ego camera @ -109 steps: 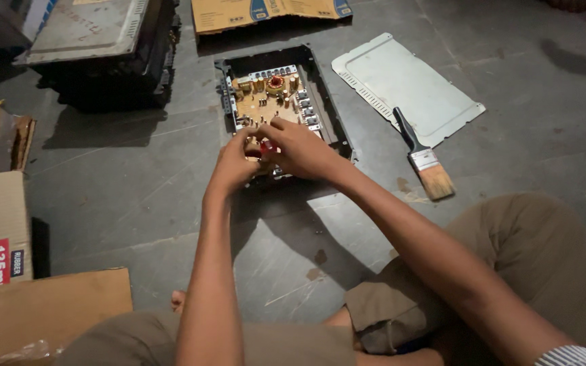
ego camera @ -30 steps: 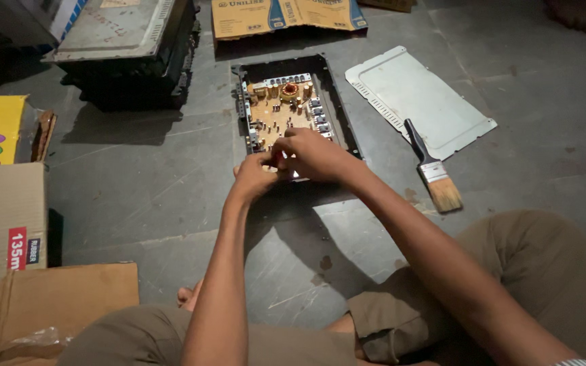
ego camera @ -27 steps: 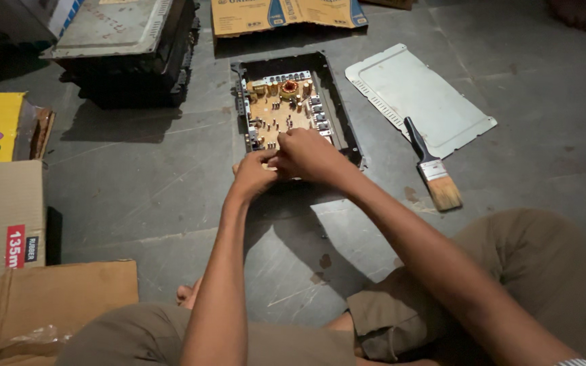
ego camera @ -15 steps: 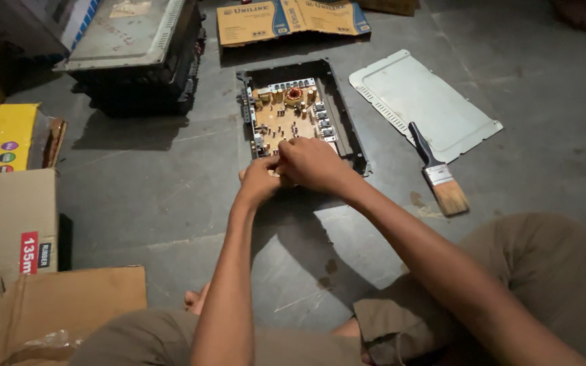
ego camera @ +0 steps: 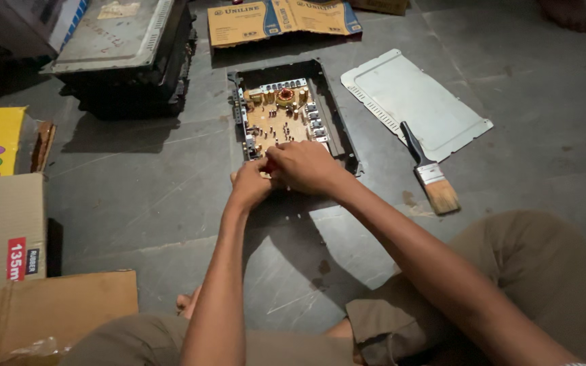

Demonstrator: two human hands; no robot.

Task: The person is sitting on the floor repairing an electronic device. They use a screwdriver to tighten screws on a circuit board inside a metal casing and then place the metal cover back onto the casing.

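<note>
Both hands meet at the near end of the open box [ego camera: 337, 129], which lies on the floor [ego camera: 137, 196] with a tan board [ego camera: 283, 125] inside. The left hand [ego camera: 251, 184] and right hand [ego camera: 304, 166] have curled fingers and touch each other; something small and red shows between them, but I cannot tell what. The hands hide the board's near end. At 2 o'clock lies a flat lid [ego camera: 415, 102]. At 3 o'clock lies a brush [ego camera: 428, 173]. At 10 o'clock sit dark stacked cases [ego camera: 127, 57]. Cardboard boxes [ego camera: 8, 224] sit at 8 o'clock.
</note>
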